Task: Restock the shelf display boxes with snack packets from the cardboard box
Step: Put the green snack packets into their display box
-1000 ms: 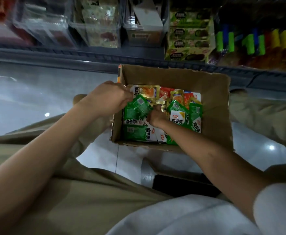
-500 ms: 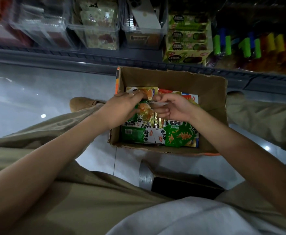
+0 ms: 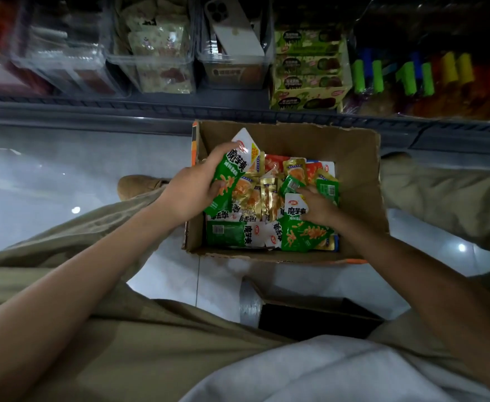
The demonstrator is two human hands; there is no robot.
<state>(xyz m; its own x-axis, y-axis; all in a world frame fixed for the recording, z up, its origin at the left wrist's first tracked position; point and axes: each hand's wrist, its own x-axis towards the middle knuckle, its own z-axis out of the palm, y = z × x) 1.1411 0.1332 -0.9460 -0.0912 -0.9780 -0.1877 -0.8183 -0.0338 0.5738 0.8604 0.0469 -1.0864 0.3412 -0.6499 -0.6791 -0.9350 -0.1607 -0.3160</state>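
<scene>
An open cardboard box (image 3: 357, 169) stands on the floor between my knees, filled with green, gold and orange snack packets (image 3: 267, 198). My left hand (image 3: 193, 190) grips a small bunch of green-and-white packets (image 3: 233, 169) at the box's left side, lifted a little above the pile. My right hand (image 3: 317, 207) reaches into the right half of the box, fingers curled round a green packet (image 3: 294, 206) on the pile. On the shelf behind stands a green display box (image 3: 307, 82) of snacks, beside clear plastic bins (image 3: 151, 65).
The shelf's dark front rail (image 3: 122, 111) runs across just behind the box. A phone (image 3: 232, 27) leans in one clear bin. Coloured clips on bags (image 3: 412, 74) fill the shelf's right end. A dark open box (image 3: 316, 317) lies near my lap. Glossy white floor tiles (image 3: 49, 184) stretch left.
My left hand has gathered green packets and raised them at the box's left side. My right hand has moved away from the left hand, down onto the packets at the right.
</scene>
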